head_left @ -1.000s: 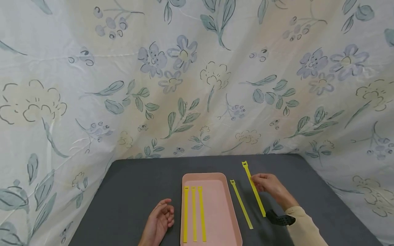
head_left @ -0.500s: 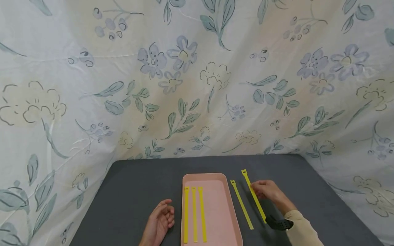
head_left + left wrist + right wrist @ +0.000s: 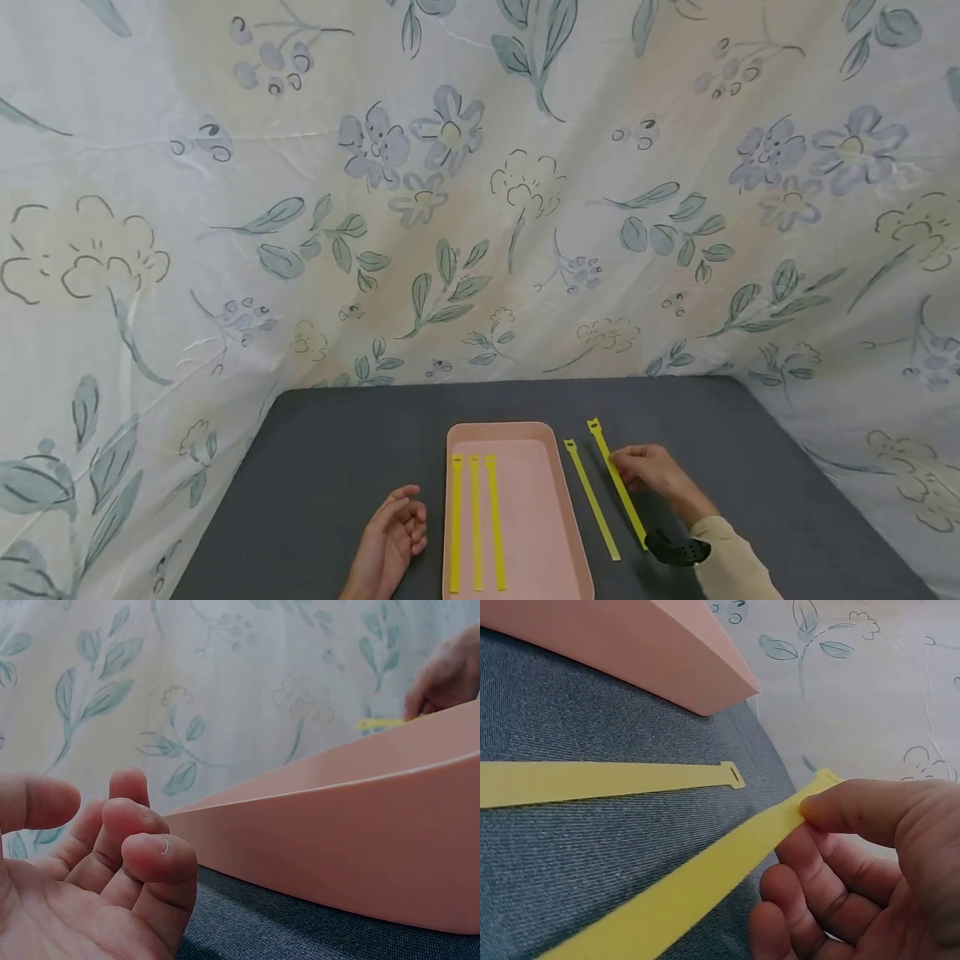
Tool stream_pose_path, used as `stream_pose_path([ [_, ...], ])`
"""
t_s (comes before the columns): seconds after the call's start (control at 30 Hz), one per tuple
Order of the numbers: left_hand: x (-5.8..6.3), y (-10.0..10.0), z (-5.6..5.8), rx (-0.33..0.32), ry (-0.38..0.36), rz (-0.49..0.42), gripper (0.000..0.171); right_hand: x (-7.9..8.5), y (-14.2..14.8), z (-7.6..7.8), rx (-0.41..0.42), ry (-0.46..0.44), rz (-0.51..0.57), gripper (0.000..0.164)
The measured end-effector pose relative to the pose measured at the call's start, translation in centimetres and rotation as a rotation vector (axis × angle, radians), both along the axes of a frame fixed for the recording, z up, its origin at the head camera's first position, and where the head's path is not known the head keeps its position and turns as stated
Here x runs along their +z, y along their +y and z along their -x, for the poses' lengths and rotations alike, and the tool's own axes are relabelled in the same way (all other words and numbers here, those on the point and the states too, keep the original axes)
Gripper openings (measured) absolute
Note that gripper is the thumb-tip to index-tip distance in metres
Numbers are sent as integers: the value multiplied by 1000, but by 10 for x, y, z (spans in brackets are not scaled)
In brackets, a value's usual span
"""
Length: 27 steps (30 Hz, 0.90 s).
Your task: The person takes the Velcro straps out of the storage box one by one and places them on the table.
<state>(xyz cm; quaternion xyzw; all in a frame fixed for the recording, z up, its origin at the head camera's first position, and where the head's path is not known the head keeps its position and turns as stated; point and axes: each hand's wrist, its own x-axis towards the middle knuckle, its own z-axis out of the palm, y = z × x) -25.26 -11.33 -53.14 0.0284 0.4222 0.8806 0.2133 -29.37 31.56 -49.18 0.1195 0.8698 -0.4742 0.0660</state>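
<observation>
My right hand (image 3: 660,475) pinches a yellow strap-style cable tie (image 3: 705,877) between thumb and index finger, close to its slotted head. The tie slants just above the dark table, right of a second yellow tie (image 3: 592,500) that lies flat. Beside them stands a shallow pink tray (image 3: 540,517). Three more yellow ties (image 3: 476,525) lie side by side, lengthwise, in its left half. My left hand (image 3: 388,537) rests left of the tray, palm turned up, fingers loosely curled around nothing; the left wrist view shows it beside the tray's outer wall (image 3: 337,847).
The dark grey, cloth-textured tabletop (image 3: 330,450) extends on both sides of the tray. A floral curtain (image 3: 480,250) hangs behind the table and along its sides. A black wristband (image 3: 678,550) sits on the right wrist.
My right hand has lowered the held cable tie and brought it slightly nearer, alongside the tie on the table. The left hand and the tray's ties stay as they were.
</observation>
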Motion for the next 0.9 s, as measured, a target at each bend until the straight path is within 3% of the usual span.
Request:
stream_pose_path([
  [0.57, 15, -3, 11, 25, 76, -6, 17, 12, -3, 31, 26, -16, -27, 33],
  [0.7, 16, 2, 12, 65, 110, 106, 14, 12, -3, 33, 34, -3, -46, 29],
  [0.9, 10, 22, 8, 135, 186, 388, 15, 0, -2, 30, 22, 10, -135, 22],
])
